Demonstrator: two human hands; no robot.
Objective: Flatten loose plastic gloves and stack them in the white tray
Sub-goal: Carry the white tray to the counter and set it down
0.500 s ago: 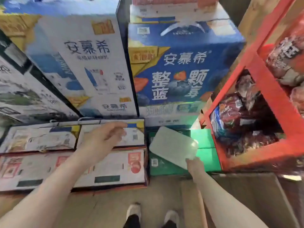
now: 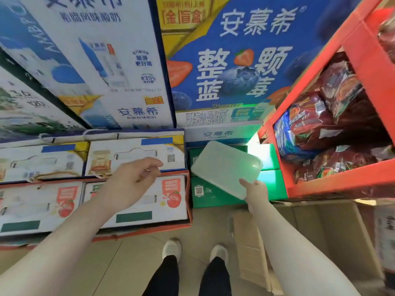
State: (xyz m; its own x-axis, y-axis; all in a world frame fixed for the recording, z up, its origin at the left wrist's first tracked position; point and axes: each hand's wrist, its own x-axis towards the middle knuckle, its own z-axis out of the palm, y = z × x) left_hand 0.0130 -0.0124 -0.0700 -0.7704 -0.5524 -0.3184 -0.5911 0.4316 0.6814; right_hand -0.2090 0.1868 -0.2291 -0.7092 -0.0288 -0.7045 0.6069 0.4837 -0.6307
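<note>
While no gloves show, right hand (image 2: pixel 254 189) pinches white tray (image 2: pixel 226 168) by its near corner over green cartons (image 2: pixel 205 193), long axis running up-left; left hand (image 2: pixel 136 178) loosely curled, empty, well left.

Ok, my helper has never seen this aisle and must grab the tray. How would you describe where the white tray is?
Find the red shelf rack of snack bags on the right. At its lower left corner green boxes sit on the floor; the white tray is tilted over them, its near corner gripped by the right hand. It is the only plain, unprinted item there, pale, with rounded corners.
</note>
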